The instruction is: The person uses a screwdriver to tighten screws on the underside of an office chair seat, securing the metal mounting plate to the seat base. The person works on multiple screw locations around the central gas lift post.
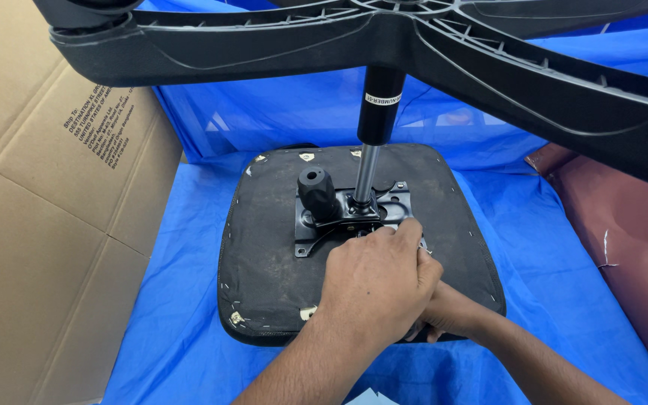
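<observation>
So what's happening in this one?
A person works on an upturned black padded chair seat lying on a blue plastic sheet. The left hand presses at the black metal tilt plate, covering the right hand beneath. A gas cylinder rises to the black star base overhead.

A crinkled blue plastic sheet covers the floor and rises behind. Flattened brown cardboard boxes lie along the left, touching the sheet's edge. A dark maroon leather-like cushion rests at the right
</observation>
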